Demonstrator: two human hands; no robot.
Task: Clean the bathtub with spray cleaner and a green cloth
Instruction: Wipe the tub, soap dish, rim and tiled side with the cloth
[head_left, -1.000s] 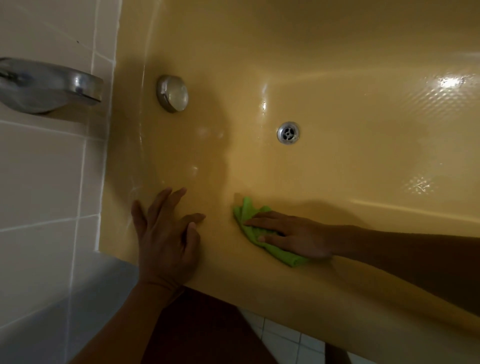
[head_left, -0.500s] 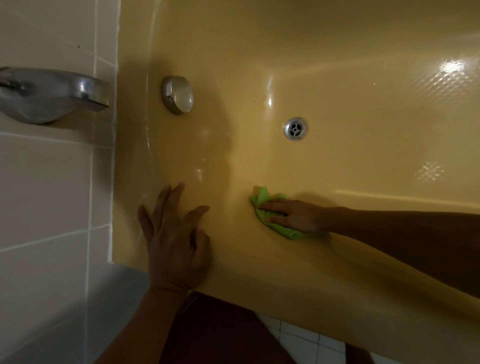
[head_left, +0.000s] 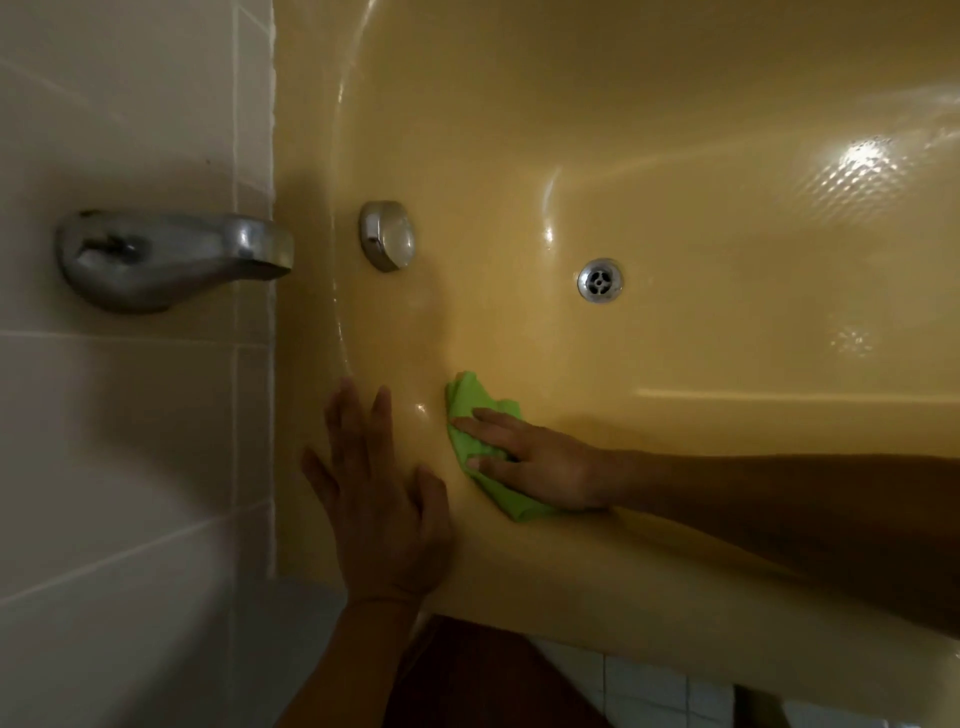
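Step in hand: wiping. The crumpled bright green cloth (head_left: 467, 402) lies on the near inner wall of the glossy mustard-yellow bathtub (head_left: 675, 156), below and to the left of the round chrome drain (head_left: 600, 279).

The right hand (head_left: 535, 457) lies flat on the cloth, fingers extended and pressing it to the enamel. Nothing is pinched or wrapped. The left hand (head_left: 384, 499), further left of the drain and lower, rests spread on the tub's curved edge and holds nothing; it is judged to be a brace.

A domed chrome overflow cap (head_left: 388, 236) sits left of the drain, and a dull metal spout (head_left: 166, 260) further left again. No spray bottle is in view.

Judgement: the work is mid-course, with the floor around the drain and the far wall to its right apparently not yet reached. The next move calls for steady flat pressure while sliding the cloth across the curve toward the drain. The wet gloss suggests a slippery surface, so the bracing hand should stay planted.
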